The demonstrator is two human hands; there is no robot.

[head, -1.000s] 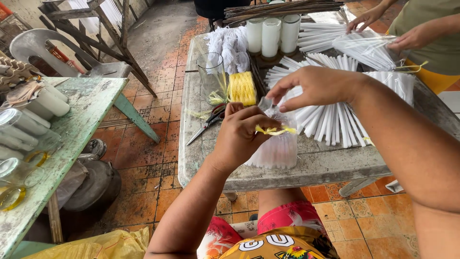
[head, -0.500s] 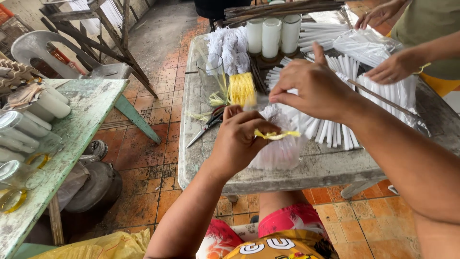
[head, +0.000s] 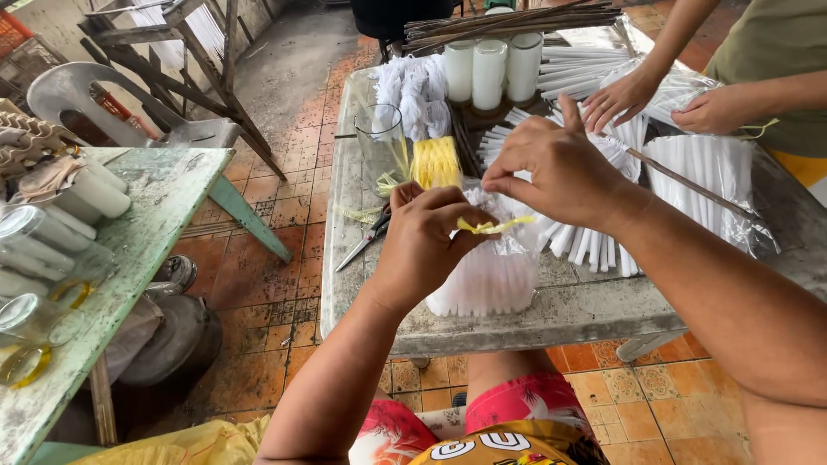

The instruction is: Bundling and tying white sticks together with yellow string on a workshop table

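At the front edge of the surface: both hands work on one clear plastic bag of white candles (head: 491, 275).
Left hand (head: 426, 245): fingers (head: 448, 207) clenched around the gathered neck of the bag, pinching the yellow tie strip (head: 493, 226) against it.
Right hand (head: 560, 168): fingers (head: 500, 176) pinched together on the top of the bag's neck, just above the strip.
Bag position: standing upright at the near edge of the surface (head: 560, 314), between the two hands, its mouth bunched.
Behind the hands: loose white taper candles (head: 586, 241) lie fanned across the middle of the surface.
Left of the hands: scissors (head: 366, 241) lie near the left edge; beyond them a bundle of yellow strips (head: 437, 161) and a clear glass (head: 379, 142).
Far end: three white pillar candles (head: 489, 73) stand in a row, with white wick bundles (head: 413, 95) beside them.
Far right corner: another person's hands (head: 663, 99) rest on a separate plastic-wrapped pack of candles (head: 715, 172).
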